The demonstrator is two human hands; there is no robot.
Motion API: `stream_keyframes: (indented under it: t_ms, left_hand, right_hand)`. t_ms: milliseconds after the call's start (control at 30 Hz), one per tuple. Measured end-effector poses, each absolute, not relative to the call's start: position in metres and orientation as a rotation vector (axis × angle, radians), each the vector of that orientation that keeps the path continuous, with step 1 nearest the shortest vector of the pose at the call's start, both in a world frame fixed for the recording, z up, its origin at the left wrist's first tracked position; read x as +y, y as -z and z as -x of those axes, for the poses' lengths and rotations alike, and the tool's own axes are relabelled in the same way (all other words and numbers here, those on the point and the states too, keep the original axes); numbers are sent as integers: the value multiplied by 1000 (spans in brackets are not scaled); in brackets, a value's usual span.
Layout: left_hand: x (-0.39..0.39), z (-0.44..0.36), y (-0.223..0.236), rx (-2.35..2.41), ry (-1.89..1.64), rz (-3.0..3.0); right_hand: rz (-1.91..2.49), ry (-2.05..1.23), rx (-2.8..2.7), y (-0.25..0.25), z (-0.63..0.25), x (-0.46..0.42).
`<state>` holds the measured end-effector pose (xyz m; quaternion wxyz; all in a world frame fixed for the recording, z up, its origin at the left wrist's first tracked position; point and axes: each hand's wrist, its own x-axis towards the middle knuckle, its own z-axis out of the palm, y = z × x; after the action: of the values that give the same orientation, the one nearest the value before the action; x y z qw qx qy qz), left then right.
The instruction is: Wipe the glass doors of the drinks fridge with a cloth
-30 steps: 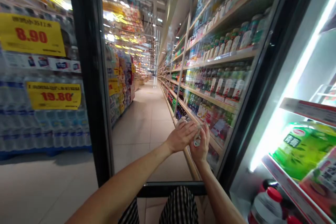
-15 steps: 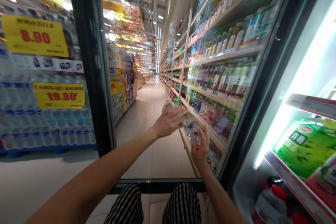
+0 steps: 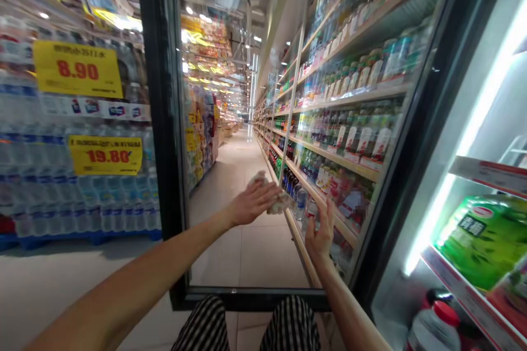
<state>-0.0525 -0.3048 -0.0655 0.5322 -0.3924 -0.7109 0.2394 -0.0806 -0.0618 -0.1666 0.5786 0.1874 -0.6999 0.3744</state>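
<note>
My left hand (image 3: 254,201) lies with flattened fingers over a crumpled pale cloth (image 3: 276,204), pressing it against the glass pane (image 3: 263,252) of a black-framed door. Parts of the cloth stick out above the fingers and to their right. My right hand (image 3: 321,233) is raised at the lower right of the same pane, fingers apart, with nothing held. Whether its fingertips touch the glass I cannot tell. The black door frame (image 3: 158,120) runs down the left side and along the bottom, just above my knees in striped trousers (image 3: 290,326).
To the right are lit cooler shelves with a green package (image 3: 486,241) and a red-capped bottle (image 3: 436,326). Through the glass show an aisle and long drink shelves (image 3: 349,93). Stacked water bottles (image 3: 111,205) with yellow price signs (image 3: 78,69) stand on the left.
My left hand and the cloth have slid left and slightly down across the glass. My right hand has kept nearly the same place on the door. The view has shifted a little.
</note>
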Motion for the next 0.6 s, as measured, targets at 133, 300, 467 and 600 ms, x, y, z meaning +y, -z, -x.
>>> stream_keyframes:
  t_ms: [133, 300, 467, 600]
  left_hand:
    - [-332, 50, 40, -1664, -351, 573]
    - [-334, 46, 39, -1632, -156, 280]
    - [-337, 44, 52, -1754, -581, 874]
    - [-355, 45, 24, -1592, -121, 230]
  right_hand:
    - [-450, -827, -1585, 155, 82, -58]
    - [-472, -797, -1579, 147, 79, -66]
    - [-594, -664, -1601, 139, 79, -77]
    - [-470, -634, -1626, 131, 86, -72]
